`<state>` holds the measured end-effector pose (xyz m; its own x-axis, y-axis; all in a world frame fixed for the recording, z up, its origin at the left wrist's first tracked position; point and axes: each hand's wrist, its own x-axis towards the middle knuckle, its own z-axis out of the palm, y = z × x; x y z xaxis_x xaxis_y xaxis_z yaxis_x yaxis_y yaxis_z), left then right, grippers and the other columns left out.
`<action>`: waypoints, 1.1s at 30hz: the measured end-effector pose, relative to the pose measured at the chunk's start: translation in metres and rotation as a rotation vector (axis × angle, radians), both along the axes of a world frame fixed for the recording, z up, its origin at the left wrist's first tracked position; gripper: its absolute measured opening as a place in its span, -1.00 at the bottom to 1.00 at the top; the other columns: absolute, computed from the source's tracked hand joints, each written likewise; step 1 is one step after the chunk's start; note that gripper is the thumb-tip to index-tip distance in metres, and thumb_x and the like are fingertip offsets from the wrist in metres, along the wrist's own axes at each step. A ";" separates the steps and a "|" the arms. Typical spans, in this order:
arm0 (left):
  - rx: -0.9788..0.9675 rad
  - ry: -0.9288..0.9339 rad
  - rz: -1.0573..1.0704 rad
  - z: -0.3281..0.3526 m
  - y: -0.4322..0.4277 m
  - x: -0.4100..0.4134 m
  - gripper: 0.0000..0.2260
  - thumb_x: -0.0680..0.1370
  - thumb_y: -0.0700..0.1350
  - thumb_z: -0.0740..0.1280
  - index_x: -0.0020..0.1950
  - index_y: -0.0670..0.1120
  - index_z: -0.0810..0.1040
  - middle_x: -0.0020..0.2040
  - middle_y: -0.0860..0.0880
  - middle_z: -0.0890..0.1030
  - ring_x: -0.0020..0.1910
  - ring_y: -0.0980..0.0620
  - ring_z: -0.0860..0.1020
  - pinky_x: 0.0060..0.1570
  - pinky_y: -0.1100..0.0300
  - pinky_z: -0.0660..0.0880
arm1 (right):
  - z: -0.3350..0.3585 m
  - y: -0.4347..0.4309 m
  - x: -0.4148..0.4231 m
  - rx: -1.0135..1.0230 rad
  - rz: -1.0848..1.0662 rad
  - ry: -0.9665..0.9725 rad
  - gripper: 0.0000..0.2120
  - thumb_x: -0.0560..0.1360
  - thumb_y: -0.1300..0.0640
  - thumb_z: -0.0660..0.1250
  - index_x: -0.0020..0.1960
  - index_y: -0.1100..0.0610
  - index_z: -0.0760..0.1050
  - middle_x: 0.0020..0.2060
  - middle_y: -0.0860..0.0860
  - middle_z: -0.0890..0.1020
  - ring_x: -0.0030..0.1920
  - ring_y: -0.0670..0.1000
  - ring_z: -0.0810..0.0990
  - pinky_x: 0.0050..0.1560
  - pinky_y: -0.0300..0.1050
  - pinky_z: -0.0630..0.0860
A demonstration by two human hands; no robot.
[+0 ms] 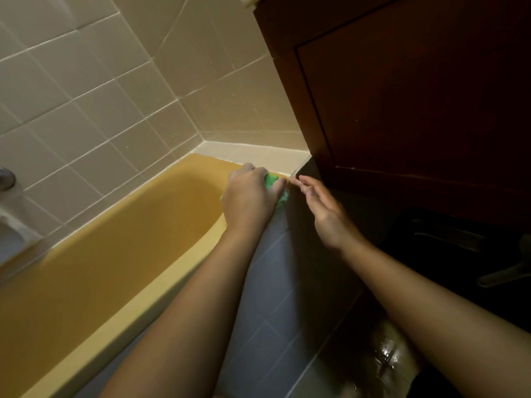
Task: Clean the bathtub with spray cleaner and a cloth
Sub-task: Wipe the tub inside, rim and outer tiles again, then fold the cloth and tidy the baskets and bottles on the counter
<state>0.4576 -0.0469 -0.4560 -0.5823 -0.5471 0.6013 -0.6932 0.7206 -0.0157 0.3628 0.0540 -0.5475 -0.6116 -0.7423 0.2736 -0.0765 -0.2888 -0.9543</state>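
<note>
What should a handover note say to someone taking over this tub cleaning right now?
Left grip: curled round the green cloth, pressing it on the far corner of the tub rim, next to the white ledge.
Right grip: open, fingers straight, holds nothing, close beside the cloth near the dark cabinet.
Spray: not in view.
Done: wiping has reached the rim corner; no foam or streaks show which parts are already wiped.
Left: probably finish this corner, then the rest of the rim and the basin. Find the spray first.
</note>
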 end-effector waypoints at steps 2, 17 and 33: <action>-0.002 -0.007 -0.009 0.003 0.005 -0.017 -0.65 0.58 0.19 0.37 0.04 -0.09 0.68 -0.03 -0.04 0.57 0.05 -0.11 0.52 -0.18 0.09 0.32 | 0.002 0.001 0.001 -0.012 0.010 -0.071 -0.61 0.77 0.00 0.04 0.56 0.00 0.34 0.34 -0.23 0.47 0.34 -0.31 0.43 0.24 -0.50 0.31; 0.311 0.269 -0.367 0.006 0.022 0.016 -0.75 0.56 0.13 0.47 0.05 -0.02 0.61 -0.09 0.08 0.66 -0.11 0.12 0.60 -0.12 0.22 0.52 | 0.038 0.017 0.029 -0.224 0.170 -0.723 -0.58 0.74 0.16 0.15 0.56 -0.10 0.31 0.29 0.08 0.59 0.23 0.17 0.67 0.14 0.21 0.67; 1.035 1.003 -0.735 0.008 0.031 0.062 -0.90 0.59 -0.31 0.42 -0.04 -0.12 0.62 -0.18 0.01 0.65 -0.18 0.13 0.58 -0.08 0.25 0.54 | 0.056 0.042 0.062 -0.254 0.114 -0.440 -0.23 0.44 0.25 0.41 0.55 -0.17 0.24 0.12 0.07 0.71 0.02 0.10 0.69 -0.12 -0.07 0.64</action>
<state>0.5195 -0.0154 -0.4476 -0.5086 -0.7333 0.4513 0.3569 0.2975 0.8855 0.4250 0.0964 -0.4916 -0.6282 -0.7548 0.1890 0.3615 -0.4983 -0.7880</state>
